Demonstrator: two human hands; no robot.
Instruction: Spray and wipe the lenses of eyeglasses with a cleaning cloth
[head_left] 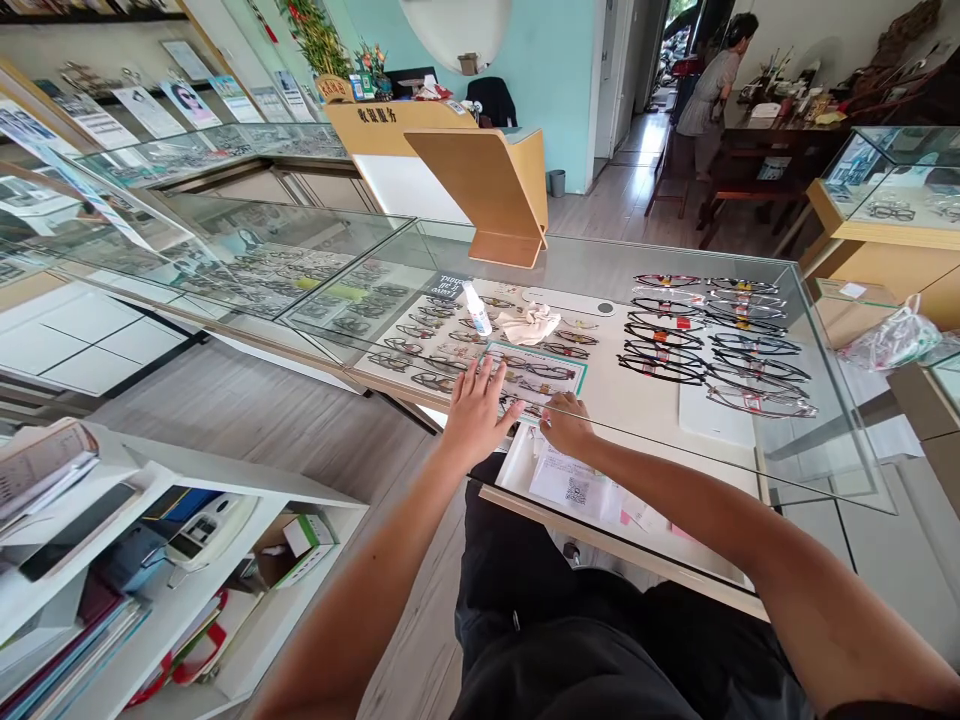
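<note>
My left hand [478, 408] lies flat with fingers spread on the glass counter top [637, 415], at the left end of a teal-bordered sheet [580, 380]. To its right, my right hand [568, 424] is closed, knuckles up, at the sheet's near right corner. Whatever its curled fingers may hold is hidden. Just beyond my hands stand a white spray bottle [477, 310] and a crumpled pale pink cloth [529, 324]. Several eyeglasses [420, 345] show around and below the sheet. Farther right, more eyeglasses [664, 345] line up in two columns.
An open drawer [510, 470] with papers [574, 485] juts out below my right forearm. A wooden stand [487, 190] rises at the counter's far side. White shelves [300, 470] hold boxes and folders at lower left. Another person [709, 95] leans over a dark table [787, 150] behind.
</note>
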